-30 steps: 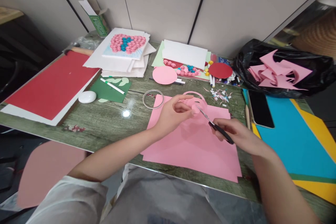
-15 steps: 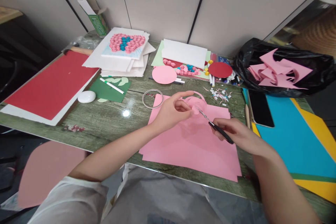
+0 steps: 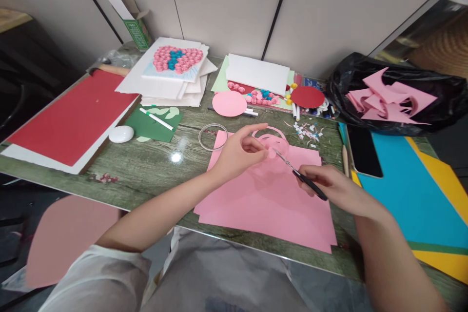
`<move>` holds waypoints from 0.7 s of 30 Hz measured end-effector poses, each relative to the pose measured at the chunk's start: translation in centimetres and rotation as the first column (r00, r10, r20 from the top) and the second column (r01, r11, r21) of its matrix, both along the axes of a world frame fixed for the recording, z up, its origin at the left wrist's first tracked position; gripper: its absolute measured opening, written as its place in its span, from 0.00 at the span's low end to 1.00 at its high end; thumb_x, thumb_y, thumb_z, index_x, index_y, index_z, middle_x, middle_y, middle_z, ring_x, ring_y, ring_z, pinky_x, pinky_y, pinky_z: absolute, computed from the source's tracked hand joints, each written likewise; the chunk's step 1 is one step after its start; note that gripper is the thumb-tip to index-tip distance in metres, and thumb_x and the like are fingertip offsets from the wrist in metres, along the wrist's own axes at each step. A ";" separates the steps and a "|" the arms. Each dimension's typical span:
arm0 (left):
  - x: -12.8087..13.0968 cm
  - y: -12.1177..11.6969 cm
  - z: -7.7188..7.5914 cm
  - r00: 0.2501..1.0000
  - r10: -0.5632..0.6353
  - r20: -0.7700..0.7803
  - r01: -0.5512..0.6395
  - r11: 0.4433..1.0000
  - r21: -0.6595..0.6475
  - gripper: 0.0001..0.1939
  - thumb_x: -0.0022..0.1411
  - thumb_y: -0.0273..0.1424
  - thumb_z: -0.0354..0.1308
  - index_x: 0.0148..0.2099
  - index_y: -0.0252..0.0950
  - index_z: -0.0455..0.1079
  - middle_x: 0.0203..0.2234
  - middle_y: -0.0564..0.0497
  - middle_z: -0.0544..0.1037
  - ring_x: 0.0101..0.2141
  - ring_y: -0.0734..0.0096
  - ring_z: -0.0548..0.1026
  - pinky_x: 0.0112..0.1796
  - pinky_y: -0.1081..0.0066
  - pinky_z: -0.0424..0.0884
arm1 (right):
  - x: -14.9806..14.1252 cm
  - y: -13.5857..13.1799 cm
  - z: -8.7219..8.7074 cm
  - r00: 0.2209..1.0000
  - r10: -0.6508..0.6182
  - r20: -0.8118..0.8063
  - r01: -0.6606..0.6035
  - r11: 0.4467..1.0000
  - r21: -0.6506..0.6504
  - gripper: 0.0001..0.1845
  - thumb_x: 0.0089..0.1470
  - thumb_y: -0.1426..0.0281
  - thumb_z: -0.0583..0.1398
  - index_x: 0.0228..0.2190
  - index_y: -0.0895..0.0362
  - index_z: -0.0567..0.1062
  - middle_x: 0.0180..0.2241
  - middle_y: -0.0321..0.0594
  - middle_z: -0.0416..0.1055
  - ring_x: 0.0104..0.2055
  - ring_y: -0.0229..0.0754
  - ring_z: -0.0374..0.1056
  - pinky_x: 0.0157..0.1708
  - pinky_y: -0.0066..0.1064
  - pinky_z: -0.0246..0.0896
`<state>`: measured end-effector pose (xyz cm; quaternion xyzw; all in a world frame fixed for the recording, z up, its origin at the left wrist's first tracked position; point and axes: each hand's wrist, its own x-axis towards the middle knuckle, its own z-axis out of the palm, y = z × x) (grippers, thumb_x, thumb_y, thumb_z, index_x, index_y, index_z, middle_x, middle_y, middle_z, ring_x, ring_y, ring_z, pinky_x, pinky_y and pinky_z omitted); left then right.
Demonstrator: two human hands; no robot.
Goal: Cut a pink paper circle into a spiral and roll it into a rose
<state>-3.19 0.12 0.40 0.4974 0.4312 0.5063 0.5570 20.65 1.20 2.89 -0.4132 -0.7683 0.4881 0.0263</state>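
At the left part of the table (image 3: 153, 168), a red sheet (image 3: 73, 117) lies beside a green sheet (image 3: 164, 129). More to the right, the left hand (image 3: 237, 151) pinches a small pink paper piece (image 3: 271, 153) between thumb and fingers, above the pink sheets (image 3: 263, 204). Fingertips cover its left edge, and against the pink coil (image 3: 281, 145) behind, its outline is hard to distinguish. Scissors (image 3: 307, 183) reach this piece; whether their blades are apart, I cannot tell. Their long axis runs slantwise, tips pointing away and leftward, black handles toward the right hand (image 3: 331, 183). That hand grips the handles, with some fingers hidden. Farthest right, a blue sheet (image 3: 405, 190) lies partly beneath a phone (image 3: 363, 151) and is cut off by the picture's edge.
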 end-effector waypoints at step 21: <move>-0.2 0.1 0.1 0.999 0.023 -0.022 -0.023 1.000 0.012 0.29 0.49 0.23 0.61 0.55 0.36 0.63 0.24 0.53 0.77 0.28 0.73 0.75 0.34 0.72 0.72 | 0.3 0.1 0.0 0.998 0.046 0.053 -0.045 0.999 -0.009 0.10 0.54 0.71 0.50 0.22 0.56 0.64 0.20 0.31 0.59 0.24 0.35 0.55 0.25 0.27 0.48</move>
